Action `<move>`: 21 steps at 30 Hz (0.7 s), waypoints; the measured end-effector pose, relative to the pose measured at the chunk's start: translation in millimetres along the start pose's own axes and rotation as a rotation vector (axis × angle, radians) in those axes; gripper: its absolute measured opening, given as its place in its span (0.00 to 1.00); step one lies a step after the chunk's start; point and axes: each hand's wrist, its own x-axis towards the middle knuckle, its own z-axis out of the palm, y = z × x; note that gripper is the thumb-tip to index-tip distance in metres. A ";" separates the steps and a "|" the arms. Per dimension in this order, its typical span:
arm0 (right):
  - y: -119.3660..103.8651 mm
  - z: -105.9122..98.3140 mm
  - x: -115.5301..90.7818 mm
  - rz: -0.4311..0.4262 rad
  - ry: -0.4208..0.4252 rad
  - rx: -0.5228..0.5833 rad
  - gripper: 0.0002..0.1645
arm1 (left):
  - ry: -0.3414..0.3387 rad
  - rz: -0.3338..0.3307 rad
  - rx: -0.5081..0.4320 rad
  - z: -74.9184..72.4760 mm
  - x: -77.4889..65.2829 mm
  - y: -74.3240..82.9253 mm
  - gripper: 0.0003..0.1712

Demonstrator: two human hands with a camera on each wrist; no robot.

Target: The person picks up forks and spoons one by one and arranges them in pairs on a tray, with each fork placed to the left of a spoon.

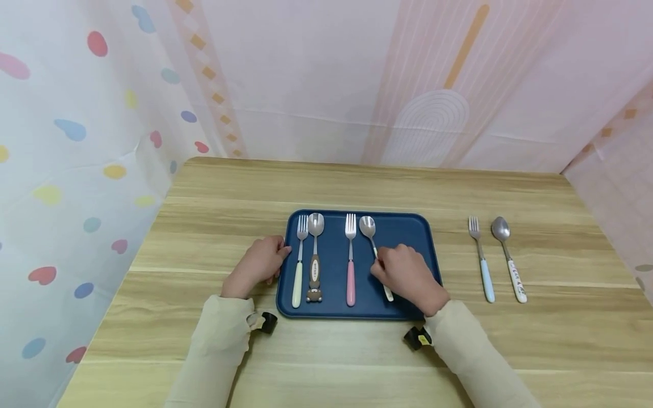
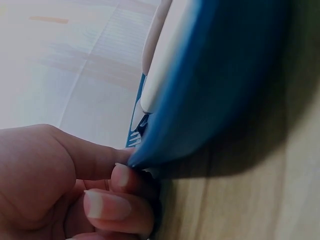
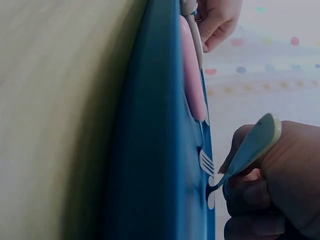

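1. Cream-handled spoon (image 1: 367, 226): one, held in the right hand (image 1: 408, 273) over the right half of the one blue tray (image 1: 403, 229).
2. Spoons, three in all: this one; the brown bear-handled spoon (image 1: 314, 269) on the tray, towards nine o'clock from its middle; and the patterned white-handled spoon (image 1: 515, 277) on the wooden table (image 1: 331, 362), out at three o'clock from the tray.
3. Forks, three in all: the pale yellow fork (image 1: 297, 280) just beside the bear-handled spoon, on its nine o'clock side; the pink fork (image 1: 351, 275) near the tray's middle; and the light blue fork (image 1: 486, 277) on the table, between the tray and the patterned spoon.
4. Right fingers: curled and clamped on the cream handle. From that hand, the spoon's bowl lies between ten and eleven o'clock, and the handle's end sticks out between seven and eight. The right wrist view shows the spoon tilted, handle end raised; whether its bowl touches the tray I cannot tell.
5. Left hand (image 1: 259, 262): at the tray's nine o'clock edge, thumb and fingers pinching the rim.
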 end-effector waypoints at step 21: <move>-14.5 15.1 5.9 0.066 -0.085 -0.073 0.11 | 0.002 -0.011 0.010 0.2 -2.5 1.7 0.14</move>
